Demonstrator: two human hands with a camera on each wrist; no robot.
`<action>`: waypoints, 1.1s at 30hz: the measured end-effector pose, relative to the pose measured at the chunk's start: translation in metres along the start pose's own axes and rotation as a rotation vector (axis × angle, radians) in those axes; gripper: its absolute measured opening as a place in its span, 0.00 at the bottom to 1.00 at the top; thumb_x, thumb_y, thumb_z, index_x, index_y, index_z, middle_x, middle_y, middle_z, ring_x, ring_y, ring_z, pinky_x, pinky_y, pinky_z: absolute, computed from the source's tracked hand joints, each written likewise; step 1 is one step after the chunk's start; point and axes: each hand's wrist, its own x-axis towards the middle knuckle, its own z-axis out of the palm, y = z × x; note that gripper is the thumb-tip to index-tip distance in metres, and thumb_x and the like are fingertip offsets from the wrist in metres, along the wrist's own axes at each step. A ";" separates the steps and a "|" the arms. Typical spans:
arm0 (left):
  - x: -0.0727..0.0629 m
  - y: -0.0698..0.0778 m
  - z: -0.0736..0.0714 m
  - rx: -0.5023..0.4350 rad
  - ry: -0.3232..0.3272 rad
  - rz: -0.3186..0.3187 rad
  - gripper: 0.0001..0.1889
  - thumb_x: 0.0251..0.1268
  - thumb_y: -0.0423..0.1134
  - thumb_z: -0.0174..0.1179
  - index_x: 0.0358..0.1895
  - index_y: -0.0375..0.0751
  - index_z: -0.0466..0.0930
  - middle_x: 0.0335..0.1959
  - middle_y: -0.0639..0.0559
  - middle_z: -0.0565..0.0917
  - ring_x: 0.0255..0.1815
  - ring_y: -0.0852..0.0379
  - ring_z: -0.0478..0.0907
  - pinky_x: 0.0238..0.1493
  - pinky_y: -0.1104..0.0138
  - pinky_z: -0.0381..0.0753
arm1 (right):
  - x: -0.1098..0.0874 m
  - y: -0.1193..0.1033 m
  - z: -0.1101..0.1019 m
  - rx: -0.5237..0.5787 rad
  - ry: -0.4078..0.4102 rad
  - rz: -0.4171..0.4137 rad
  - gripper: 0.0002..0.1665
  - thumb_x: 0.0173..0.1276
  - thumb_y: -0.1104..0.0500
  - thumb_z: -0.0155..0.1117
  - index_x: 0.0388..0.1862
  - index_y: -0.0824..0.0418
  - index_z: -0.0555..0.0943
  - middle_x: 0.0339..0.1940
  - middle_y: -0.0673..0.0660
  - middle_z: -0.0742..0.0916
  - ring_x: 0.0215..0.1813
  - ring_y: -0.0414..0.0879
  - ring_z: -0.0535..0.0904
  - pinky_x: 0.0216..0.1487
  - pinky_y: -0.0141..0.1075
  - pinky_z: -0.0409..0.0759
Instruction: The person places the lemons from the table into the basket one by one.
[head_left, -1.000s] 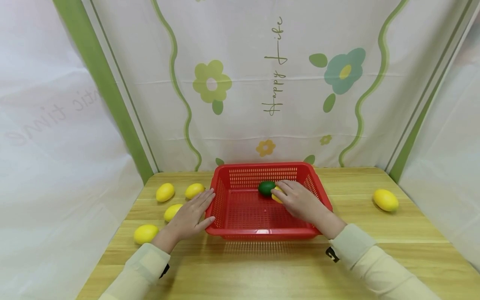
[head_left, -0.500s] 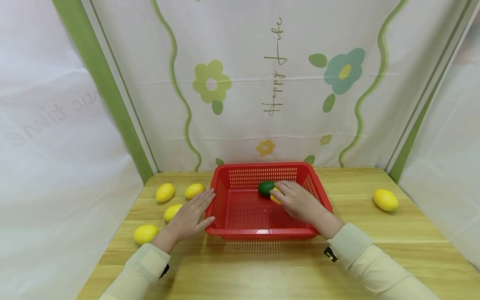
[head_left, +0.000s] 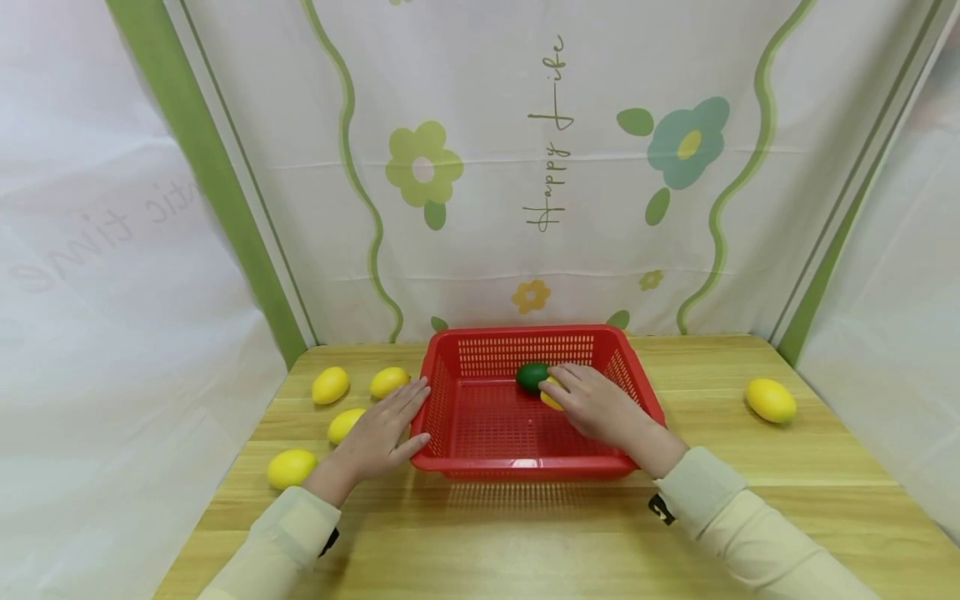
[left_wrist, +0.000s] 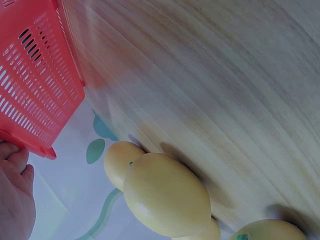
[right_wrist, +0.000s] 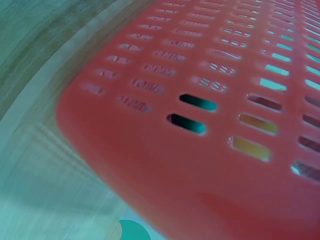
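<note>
A: What could trip you up nearest the camera?
B: A front-left lemon (head_left: pixel 291 468) lies on the wooden table (head_left: pixel 487 554) just by your left cuff (head_left: pixel 298 521); a careless pull-back could send it rolling. Your left hand (head_left: pixel 381 429) lies along the rim of a red plastic basket (head_left: pixel 525 463), fingers extended, gripping nothing; leaning harder there could shift or tip it.
A: And inside the basket?
B: Your right hand (head_left: pixel 600 402) has its fingers bent around a held lemon (head_left: pixel 551 396), beside a dark-green fruit (head_left: pixel 531 377), perhaps a lime. Smooth skin and a loosened hold could let the lemon slip. Whether the two touch is hidden.
A: Any writing farther back?
B: The left curtain (head_left: pixel 112 358) carries faint mirrored letters ending "time"; the floral backdrop (head_left: pixel 480 250) reads "Happy Life," running vertically. No brand is legible.
</note>
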 end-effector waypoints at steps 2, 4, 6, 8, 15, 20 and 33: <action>0.000 0.000 0.000 -0.001 0.001 0.001 0.36 0.70 0.50 0.53 0.73 0.31 0.59 0.75 0.41 0.59 0.75 0.46 0.53 0.72 0.52 0.55 | 0.000 0.000 0.000 0.004 -0.003 0.001 0.29 0.51 0.62 0.79 0.51 0.64 0.77 0.49 0.62 0.82 0.50 0.55 0.79 0.51 0.45 0.81; 0.000 0.001 0.000 -0.004 0.005 0.002 0.36 0.69 0.49 0.54 0.73 0.30 0.59 0.74 0.40 0.60 0.75 0.45 0.54 0.72 0.52 0.56 | -0.001 0.000 0.000 0.009 -0.005 0.002 0.30 0.50 0.62 0.79 0.51 0.64 0.77 0.49 0.62 0.82 0.49 0.55 0.79 0.50 0.45 0.81; 0.000 0.001 -0.001 -0.005 0.008 0.003 0.36 0.69 0.49 0.55 0.72 0.30 0.59 0.74 0.40 0.60 0.75 0.45 0.54 0.72 0.51 0.56 | -0.001 0.000 0.000 0.018 -0.007 0.007 0.30 0.50 0.62 0.79 0.52 0.64 0.77 0.49 0.62 0.83 0.49 0.55 0.79 0.50 0.45 0.81; 0.000 0.001 -0.001 -0.006 0.008 0.002 0.36 0.69 0.50 0.54 0.72 0.30 0.60 0.74 0.40 0.60 0.75 0.45 0.55 0.72 0.51 0.56 | -0.002 0.000 0.001 0.026 -0.009 0.012 0.30 0.49 0.62 0.79 0.52 0.64 0.78 0.49 0.63 0.83 0.50 0.55 0.79 0.51 0.46 0.81; 0.000 0.002 -0.002 -0.010 -0.005 -0.007 0.36 0.70 0.51 0.53 0.72 0.30 0.60 0.74 0.41 0.59 0.75 0.45 0.54 0.72 0.52 0.55 | -0.003 0.001 0.000 0.011 -0.001 0.006 0.26 0.53 0.62 0.77 0.52 0.64 0.80 0.50 0.63 0.82 0.50 0.56 0.79 0.52 0.46 0.80; 0.000 0.002 -0.002 -0.009 -0.009 -0.008 0.36 0.70 0.52 0.52 0.73 0.30 0.59 0.75 0.41 0.59 0.75 0.45 0.54 0.72 0.52 0.55 | -0.003 0.002 0.000 0.005 0.008 -0.002 0.24 0.56 0.63 0.74 0.52 0.64 0.79 0.50 0.62 0.82 0.50 0.55 0.79 0.52 0.45 0.81; 0.000 0.001 -0.001 -0.018 -0.002 -0.005 0.36 0.69 0.49 0.56 0.72 0.30 0.60 0.74 0.41 0.60 0.74 0.42 0.57 0.71 0.51 0.57 | -0.006 0.003 -0.009 0.037 -0.010 0.032 0.28 0.52 0.65 0.75 0.53 0.65 0.79 0.51 0.63 0.82 0.51 0.56 0.79 0.53 0.47 0.80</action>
